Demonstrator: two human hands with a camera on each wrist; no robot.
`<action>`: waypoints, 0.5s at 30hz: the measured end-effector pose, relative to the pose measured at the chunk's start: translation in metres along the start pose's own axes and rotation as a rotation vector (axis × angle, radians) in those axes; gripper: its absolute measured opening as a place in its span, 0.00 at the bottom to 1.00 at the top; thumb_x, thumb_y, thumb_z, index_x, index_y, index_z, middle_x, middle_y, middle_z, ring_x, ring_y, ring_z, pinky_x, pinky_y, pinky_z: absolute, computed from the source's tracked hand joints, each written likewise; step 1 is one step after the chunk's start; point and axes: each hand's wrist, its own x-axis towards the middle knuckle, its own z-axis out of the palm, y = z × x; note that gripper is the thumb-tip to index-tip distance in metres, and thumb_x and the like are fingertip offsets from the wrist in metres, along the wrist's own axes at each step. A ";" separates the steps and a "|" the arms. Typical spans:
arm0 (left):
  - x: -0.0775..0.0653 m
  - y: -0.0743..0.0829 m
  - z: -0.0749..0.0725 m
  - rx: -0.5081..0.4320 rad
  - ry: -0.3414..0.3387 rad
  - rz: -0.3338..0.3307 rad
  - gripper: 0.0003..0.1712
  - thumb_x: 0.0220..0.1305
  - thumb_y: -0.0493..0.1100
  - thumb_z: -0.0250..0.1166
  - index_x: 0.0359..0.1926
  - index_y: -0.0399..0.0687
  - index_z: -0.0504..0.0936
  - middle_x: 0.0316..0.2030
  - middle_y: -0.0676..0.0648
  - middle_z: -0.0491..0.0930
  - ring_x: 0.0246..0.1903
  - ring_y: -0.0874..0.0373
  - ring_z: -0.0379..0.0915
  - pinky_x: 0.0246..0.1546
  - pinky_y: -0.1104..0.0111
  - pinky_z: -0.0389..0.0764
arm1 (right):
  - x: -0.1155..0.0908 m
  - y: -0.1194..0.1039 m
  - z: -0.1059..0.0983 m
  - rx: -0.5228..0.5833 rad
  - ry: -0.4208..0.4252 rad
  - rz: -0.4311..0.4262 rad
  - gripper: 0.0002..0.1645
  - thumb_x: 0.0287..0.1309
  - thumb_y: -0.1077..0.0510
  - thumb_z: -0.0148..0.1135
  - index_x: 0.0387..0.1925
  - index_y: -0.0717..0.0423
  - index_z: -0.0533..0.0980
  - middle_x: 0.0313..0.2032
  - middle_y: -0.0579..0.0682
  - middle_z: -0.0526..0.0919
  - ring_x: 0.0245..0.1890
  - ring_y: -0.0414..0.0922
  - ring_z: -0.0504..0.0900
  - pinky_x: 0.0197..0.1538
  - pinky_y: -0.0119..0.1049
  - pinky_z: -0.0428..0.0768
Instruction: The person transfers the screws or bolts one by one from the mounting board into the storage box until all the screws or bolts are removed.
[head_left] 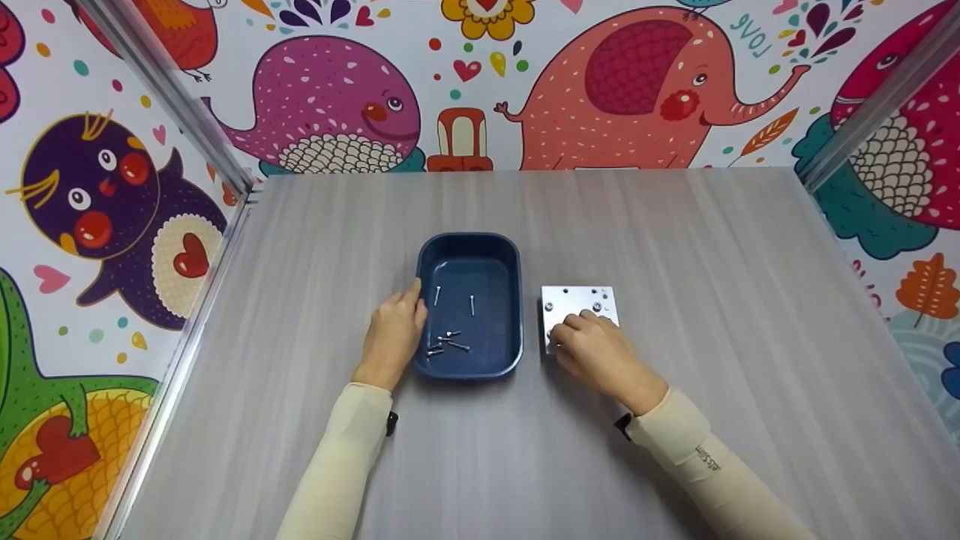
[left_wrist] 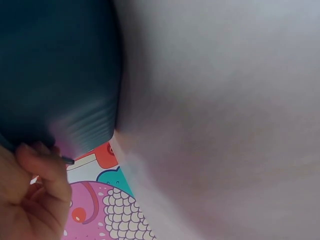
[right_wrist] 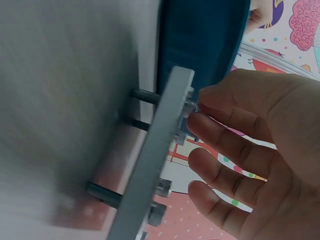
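Note:
My left hand (head_left: 391,330) grips the left rim of a dark blue plastic tray (head_left: 487,330), the index finger lying along its edge. Several small silver screws (head_left: 450,343) lie inside, most clustered near the front left. To the tray's right sits a thick silver metal plate (head_left: 573,301) with screws in some of its holes. My right hand (head_left: 600,356) is over the plate's front part, hiding much of it. In the right wrist view, thumb and index finger pinch a screw head (right_wrist: 189,108) at the plate's face; the other fingers are spread apart. Dark rods (right_wrist: 104,194) project below the plate.
Both things stand on a grey wood-grain table (head_left: 337,247). Printed cartoon panels (head_left: 337,105) wall off the back and both sides, with metal frame posts (head_left: 172,97) at the corners. A gap of tabletop separates tray and plate.

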 end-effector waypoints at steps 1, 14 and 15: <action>0.000 0.000 0.000 -0.002 0.000 0.000 0.20 0.67 0.34 0.62 0.58 0.30 0.80 0.37 0.33 0.83 0.36 0.36 0.83 0.35 0.50 0.83 | 0.000 0.000 0.001 -0.004 -0.003 0.002 0.11 0.46 0.62 0.76 0.29 0.54 0.79 0.28 0.48 0.79 0.29 0.50 0.76 0.30 0.45 0.76; 0.000 -0.001 0.001 -0.020 0.006 -0.008 0.20 0.67 0.34 0.63 0.58 0.31 0.80 0.34 0.34 0.83 0.35 0.36 0.82 0.36 0.50 0.82 | 0.001 0.000 0.006 0.007 0.023 0.019 0.10 0.45 0.64 0.76 0.28 0.54 0.81 0.28 0.48 0.80 0.29 0.49 0.77 0.30 0.44 0.77; 0.000 -0.001 0.001 -0.021 0.005 -0.009 0.20 0.67 0.34 0.63 0.58 0.31 0.80 0.34 0.34 0.83 0.35 0.36 0.82 0.36 0.50 0.82 | 0.001 0.000 0.006 0.009 0.029 0.015 0.10 0.45 0.64 0.76 0.28 0.54 0.81 0.28 0.48 0.80 0.29 0.49 0.77 0.30 0.44 0.77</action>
